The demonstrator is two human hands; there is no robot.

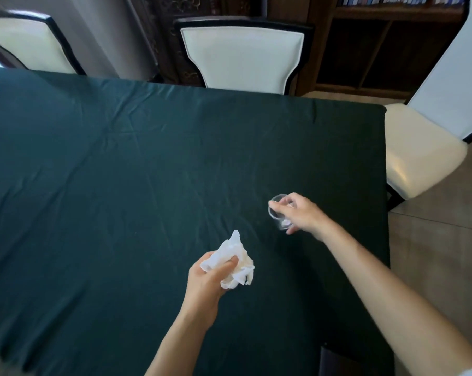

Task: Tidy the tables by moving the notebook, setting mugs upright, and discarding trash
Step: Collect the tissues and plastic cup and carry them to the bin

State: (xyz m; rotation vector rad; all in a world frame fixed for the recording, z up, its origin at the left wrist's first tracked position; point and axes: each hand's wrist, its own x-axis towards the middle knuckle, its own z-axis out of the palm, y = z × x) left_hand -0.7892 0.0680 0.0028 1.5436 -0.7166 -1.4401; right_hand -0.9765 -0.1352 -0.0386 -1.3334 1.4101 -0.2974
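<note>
Table: covered in dark green cloth, smooth with soft creases
Tissue: white, crumpled, clasped in the closed left hand above the cloth
Glass: small, clear, tilted, gripped by the right hand
Risk: the slick glass could be dropped if the grip loosens

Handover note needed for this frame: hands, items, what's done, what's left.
Left hand: closed on a crumpled white tissue, held above the green tablecloth.
Right hand: gripping a small clear glass cup, tilted on its side, near the table's right part.
Done: the trash is picked up, not yet discarded.
Left: set the cup upright, bin the tissue. No notebook or bin is in view, so their status cannot be judged.
</note>
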